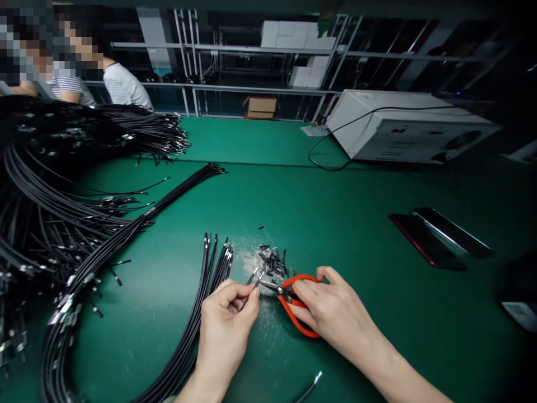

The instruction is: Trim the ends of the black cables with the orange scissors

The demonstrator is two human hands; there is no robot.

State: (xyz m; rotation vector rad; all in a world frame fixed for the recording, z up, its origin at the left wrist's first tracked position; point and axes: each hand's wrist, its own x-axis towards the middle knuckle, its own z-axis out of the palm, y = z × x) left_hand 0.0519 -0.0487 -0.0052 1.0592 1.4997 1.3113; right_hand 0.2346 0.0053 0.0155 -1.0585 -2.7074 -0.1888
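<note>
My left hand pinches a thin black cable near its end, where pale strands show. In my right hand is a pair of scissors with orange handles, its blades pointing left at the cable's tip. Just beyond the blades lies a small heap of cut black sleeve pieces, with fine whitish fibres scattered beside it. A bundle of black cables runs along the left of my left hand, silvery bands near the ends. A single cable end lies below my right hand.
Large piles of black cables cover the left of the green table. Two phone-like flat objects lie at the right. Behind stands a white metal-cased machine with a cord. People sit at the far left, before shelves.
</note>
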